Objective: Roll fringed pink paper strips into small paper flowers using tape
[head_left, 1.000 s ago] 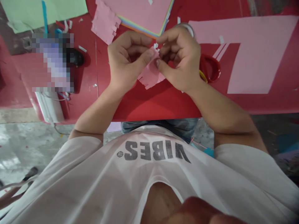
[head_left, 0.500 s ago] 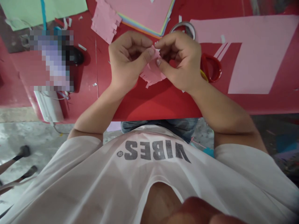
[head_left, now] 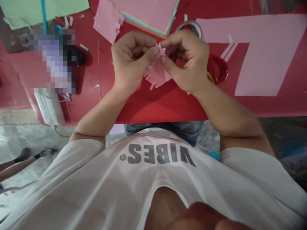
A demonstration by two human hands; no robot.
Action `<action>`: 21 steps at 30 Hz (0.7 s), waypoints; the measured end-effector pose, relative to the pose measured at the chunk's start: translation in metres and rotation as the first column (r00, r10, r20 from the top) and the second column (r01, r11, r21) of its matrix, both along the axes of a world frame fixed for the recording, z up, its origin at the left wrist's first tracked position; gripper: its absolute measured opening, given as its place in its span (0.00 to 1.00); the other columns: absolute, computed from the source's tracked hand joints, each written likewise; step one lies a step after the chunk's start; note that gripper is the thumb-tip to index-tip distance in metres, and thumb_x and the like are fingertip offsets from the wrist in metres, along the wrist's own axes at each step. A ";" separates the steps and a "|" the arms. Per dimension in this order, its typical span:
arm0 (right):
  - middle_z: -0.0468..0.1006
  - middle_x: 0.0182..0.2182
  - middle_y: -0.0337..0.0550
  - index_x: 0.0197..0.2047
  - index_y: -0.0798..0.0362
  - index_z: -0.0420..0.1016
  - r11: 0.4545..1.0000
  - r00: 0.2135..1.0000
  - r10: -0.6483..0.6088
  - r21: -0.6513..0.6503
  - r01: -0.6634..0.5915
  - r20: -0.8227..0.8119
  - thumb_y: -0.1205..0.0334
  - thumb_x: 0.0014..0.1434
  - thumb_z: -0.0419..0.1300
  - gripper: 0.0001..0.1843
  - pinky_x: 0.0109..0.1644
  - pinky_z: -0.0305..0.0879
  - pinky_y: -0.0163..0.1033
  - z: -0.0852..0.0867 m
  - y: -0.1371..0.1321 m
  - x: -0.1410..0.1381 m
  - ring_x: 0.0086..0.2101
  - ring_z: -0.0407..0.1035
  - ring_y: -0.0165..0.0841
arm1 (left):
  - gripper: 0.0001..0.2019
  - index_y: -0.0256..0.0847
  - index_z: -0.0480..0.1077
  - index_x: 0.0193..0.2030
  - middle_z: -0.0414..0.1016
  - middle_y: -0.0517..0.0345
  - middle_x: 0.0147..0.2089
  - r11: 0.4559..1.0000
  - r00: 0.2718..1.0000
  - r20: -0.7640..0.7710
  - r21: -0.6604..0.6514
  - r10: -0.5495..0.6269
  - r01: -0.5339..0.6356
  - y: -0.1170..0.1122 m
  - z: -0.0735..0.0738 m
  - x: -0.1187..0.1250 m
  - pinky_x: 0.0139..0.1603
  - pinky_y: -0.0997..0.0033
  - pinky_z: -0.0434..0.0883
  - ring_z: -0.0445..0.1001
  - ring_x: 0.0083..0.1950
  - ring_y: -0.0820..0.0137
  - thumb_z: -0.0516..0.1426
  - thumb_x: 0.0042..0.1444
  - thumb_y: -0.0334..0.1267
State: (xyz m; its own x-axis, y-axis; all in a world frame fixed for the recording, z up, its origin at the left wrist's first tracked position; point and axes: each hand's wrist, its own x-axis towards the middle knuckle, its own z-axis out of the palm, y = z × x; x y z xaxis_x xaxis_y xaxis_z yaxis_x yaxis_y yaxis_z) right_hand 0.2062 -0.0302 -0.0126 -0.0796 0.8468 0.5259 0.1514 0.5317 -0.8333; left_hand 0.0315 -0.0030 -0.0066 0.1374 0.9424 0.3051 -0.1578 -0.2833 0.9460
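Note:
Between my two hands is a small piece of pink paper [head_left: 159, 73] with fringe-like cuts along its edges. My left hand [head_left: 134, 59] pinches its upper left side between thumb and fingers. The fingers of my right hand [head_left: 185, 59] are curled at its top right edge, the thumb pressed on the paper. At the top edge, a small pale tab shows between the fingertips. The right fingers partly hide that side of the paper. Past my left hand lies another pink paper piece [head_left: 107, 21] with cut tabs along its edges.
A stack of coloured paper [head_left: 148, 14] lies at the back. A roll of tape [head_left: 198, 28] and red-handled scissors [head_left: 224, 72] sit right of my right hand, near a large cut pink sheet [head_left: 261, 64]. At left are a white power bank-like block [head_left: 50, 110] and green paper [head_left: 48, 9].
My right hand has shifted slightly to the right, and more of the paper's top edge shows between the hands. At lower left, another person's feet have moved.

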 end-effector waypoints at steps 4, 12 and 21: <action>0.74 0.34 0.36 0.49 0.42 0.76 1.000 1.000 -0.013 0.027 0.013 0.011 0.62 0.62 0.62 0.11 0.32 0.60 0.40 0.001 -0.001 0.000 0.32 0.65 0.30 | 0.06 0.49 0.80 0.39 0.81 0.60 0.33 1.000 1.000 0.009 -0.016 -0.006 0.006 0.000 -0.001 -0.001 0.27 0.72 0.69 0.76 0.30 0.74 0.71 0.56 0.39; 0.73 0.34 0.37 0.50 0.42 0.75 0.999 1.000 -0.026 0.023 0.026 0.015 0.58 0.64 0.62 0.11 0.32 0.60 0.39 -0.001 -0.001 0.000 0.31 0.64 0.29 | 0.07 0.48 0.80 0.40 0.81 0.63 0.32 0.999 0.999 -0.014 0.008 -0.033 0.033 0.005 -0.007 -0.004 0.24 0.72 0.65 0.73 0.27 0.77 0.71 0.56 0.38; 0.72 0.34 0.35 0.53 0.39 0.72 0.999 0.999 -0.035 0.000 0.035 0.017 0.57 0.64 0.61 0.14 0.33 0.62 0.40 -0.003 -0.001 -0.001 0.32 0.66 0.29 | 0.09 0.48 0.79 0.40 0.80 0.61 0.34 1.000 1.000 -0.022 -0.004 -0.018 0.018 0.004 -0.008 -0.004 0.29 0.69 0.65 0.71 0.29 0.75 0.71 0.55 0.42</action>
State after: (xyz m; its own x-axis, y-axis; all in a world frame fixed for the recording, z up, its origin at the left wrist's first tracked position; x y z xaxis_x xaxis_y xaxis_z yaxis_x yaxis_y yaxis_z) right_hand 0.2047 -0.0308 -0.0159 -0.0586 0.8493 0.5247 0.1846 0.5258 -0.8304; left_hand 0.0272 0.0015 -0.0142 0.1610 0.9409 0.2980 -0.1417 -0.2768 0.9504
